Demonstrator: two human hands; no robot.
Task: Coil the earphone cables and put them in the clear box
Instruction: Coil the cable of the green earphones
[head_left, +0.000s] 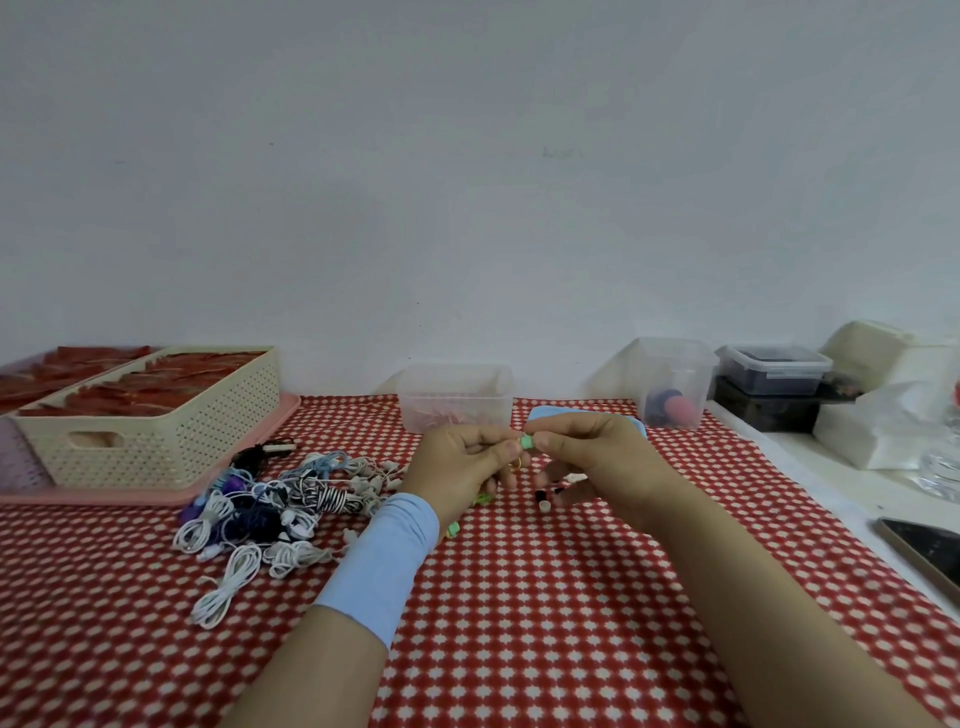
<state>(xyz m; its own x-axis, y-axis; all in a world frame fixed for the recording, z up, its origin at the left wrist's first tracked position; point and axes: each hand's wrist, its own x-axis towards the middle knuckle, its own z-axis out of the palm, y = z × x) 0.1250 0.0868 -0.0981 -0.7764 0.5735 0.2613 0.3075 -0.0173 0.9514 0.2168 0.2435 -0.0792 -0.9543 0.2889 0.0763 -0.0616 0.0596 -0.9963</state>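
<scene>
So the green earphone (526, 442) is a stubby little piece held up above the red checked tablecloth (545, 597), just in front of the clear box (454, 397), and it's pinched from both sides. The left hand (462, 467) has it between thumb and fingertip with the other fingers curled in, and the right hand (587, 457) pinches the other end the same way, knuckles up. Both forearms come in from the bottom edge and meet in the middle, and the left one wears a light blue sleeve band (384, 566). The piece looks like it lies roughly left to right between the two hands, but it's too small to be sure. Bits of green cable (451, 529) peek out under the left palm, on the cloth. The pile of earphone cables (280, 499), mostly white with some purple and striped ones, sits to the left of the left wrist. Behind it there's a cream basket (150, 415) on a pink tray (104, 496). A blue lid (582, 413) lies behind the right hand.
</scene>
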